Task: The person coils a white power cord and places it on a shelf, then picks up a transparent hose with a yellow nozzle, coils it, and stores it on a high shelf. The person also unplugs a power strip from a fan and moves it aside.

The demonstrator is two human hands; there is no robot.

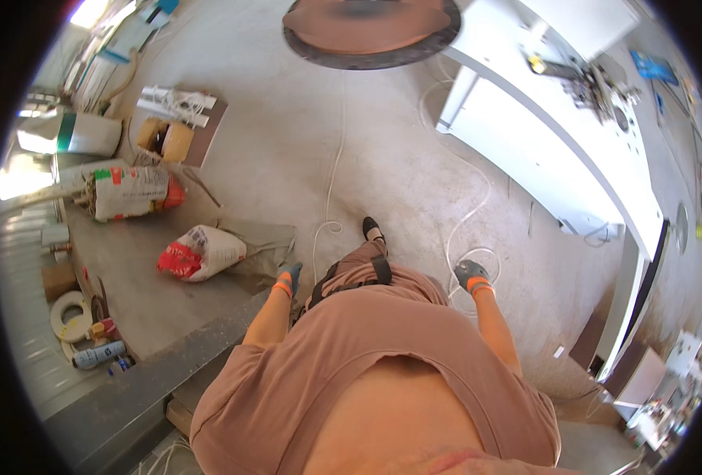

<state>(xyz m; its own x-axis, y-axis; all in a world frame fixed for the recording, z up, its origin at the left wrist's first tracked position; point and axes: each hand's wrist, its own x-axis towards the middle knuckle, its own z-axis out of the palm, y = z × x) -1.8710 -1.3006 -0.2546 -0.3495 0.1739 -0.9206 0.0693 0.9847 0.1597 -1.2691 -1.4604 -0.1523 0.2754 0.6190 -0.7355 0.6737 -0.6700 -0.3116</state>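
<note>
Both my hands wear grey gloves with orange cuffs and hang at my sides above the floor. My left hand [289,277] is beside my left hip, its fingers loosely stretched, and I see nothing in it. My right hand [471,275] hangs away from my right hip. Its fingers are turned from view, so their closing cannot be made out. A looped white cable [489,252] shows around the right hand; whether they touch is unclear. One black shoe [373,229] is out in front of me. A red-and-white sack [208,252] sits left of my left hand.
A white workbench [525,154] with metal parts [596,87] on it stands at the right. Cables [336,158] run across the concrete floor. Another sack [133,192] and a cardboard box [165,141] are at the left. A dark metal beam [169,368] is near my left side.
</note>
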